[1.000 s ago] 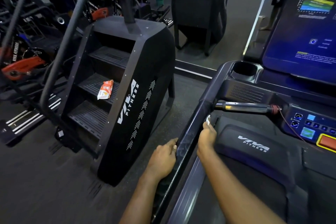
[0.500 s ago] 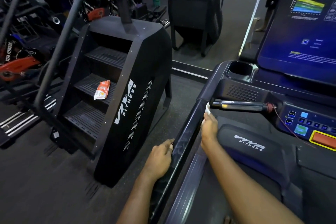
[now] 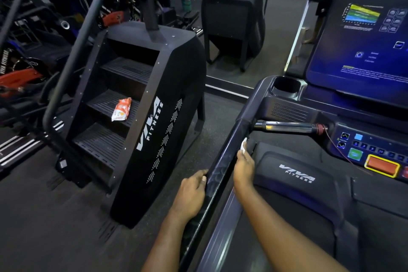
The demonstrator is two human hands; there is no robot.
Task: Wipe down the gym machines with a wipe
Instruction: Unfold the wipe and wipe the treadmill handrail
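My left hand [image 3: 191, 194] curls over the treadmill side rail [image 3: 218, 172], bracing. My right hand [image 3: 244, 168] pinches the white wipe [image 3: 243, 147] to the rail's inner face, at 12 o'clock off my knuckles. Press flat, long overlapping strokes. Rail glossy, probably streaked. Stair climber [image 3: 167, 99] at 10 o'clock, orange packet [image 3: 121, 109] on its step. Lit screen [image 3: 362, 28] at 2.
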